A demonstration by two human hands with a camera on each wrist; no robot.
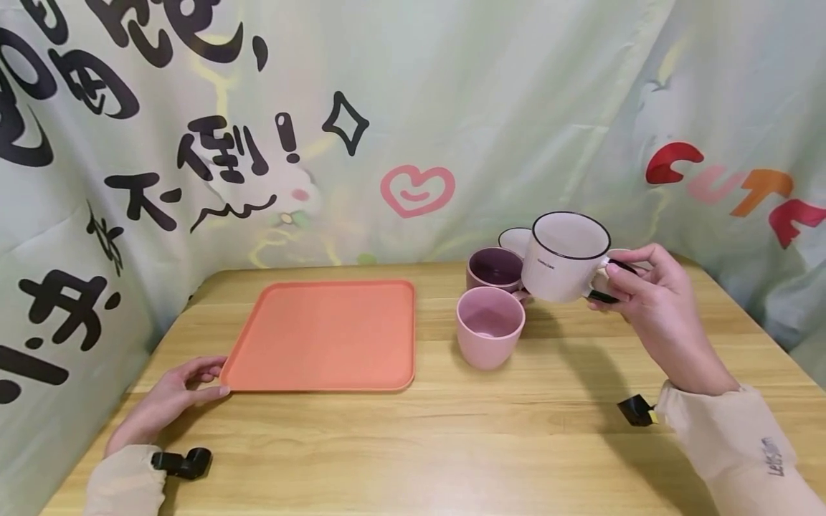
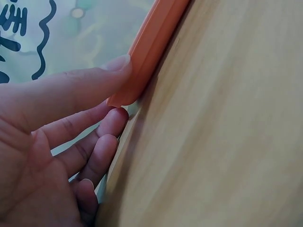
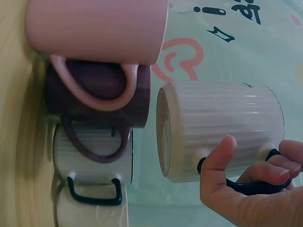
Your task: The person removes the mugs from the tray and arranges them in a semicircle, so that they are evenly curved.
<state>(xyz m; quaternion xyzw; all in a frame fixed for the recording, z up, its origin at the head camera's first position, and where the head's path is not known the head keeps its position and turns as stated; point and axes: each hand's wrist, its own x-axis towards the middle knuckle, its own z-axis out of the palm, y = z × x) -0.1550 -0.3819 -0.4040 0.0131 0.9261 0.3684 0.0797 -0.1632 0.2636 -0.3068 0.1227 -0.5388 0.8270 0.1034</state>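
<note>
My left hand [image 1: 171, 394] pinches the near left corner of an orange rectangular tray [image 1: 323, 337]. In the left wrist view the thumb [image 2: 90, 87] lies over the rim, with fingertips under its edge. With my right hand [image 1: 654, 304] I hold a white ribbed mug [image 1: 561, 265] by its black handle [image 3: 258, 186], raised above the table and a little tipped. The held mug partly hides another white mug [image 1: 513, 240] behind it. Left of it stand a pink mug [image 1: 489, 340] and a dark purple mug [image 1: 493, 266], both upright.
In the right wrist view, a cream mug [image 3: 90, 208] stands at the end of the row of mugs. The wooden table [image 1: 400, 451] ends at a printed cloth backdrop [image 1: 503, 107]. Small black devices are strapped at both wrists.
</note>
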